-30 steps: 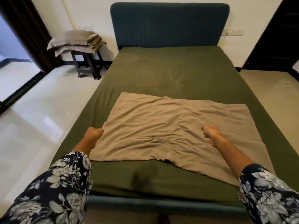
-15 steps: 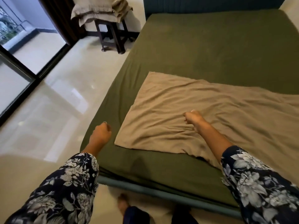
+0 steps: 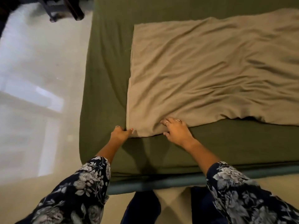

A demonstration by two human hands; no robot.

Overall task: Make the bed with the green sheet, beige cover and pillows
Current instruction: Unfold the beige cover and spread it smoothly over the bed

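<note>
Lying folded and creased on the foot half of the bed, wrinkled beige fabric cover (image 3: 202,75), its near left corner just inside the mattress edge and its right part running out of frame. Beneath it, spread flat over the mattress, smooth olive-green cotton sheet (image 3: 105,94). No pillows in view. Pinching that near left corner between thumb and fingers, left hand (image 3: 120,133). Curled over the near hem just beside it, right hand (image 3: 175,130), fingers bunching a fold of cloth; 2 rings visible. Judged as the start of unfolding or squaring the cover. Best done by lifting only the top layer, keeping both grips on the same hem, drawing the 2 hands apart toward the bed's corners, then pulling low and even so the green sheet below stays unrumpled. Beyond the bed: teal padded bed frame (image 3: 161,183), pale glossy tiled floor (image 3: 40,94), dark wooden stool legs (image 3: 71,8) at top left.
</note>
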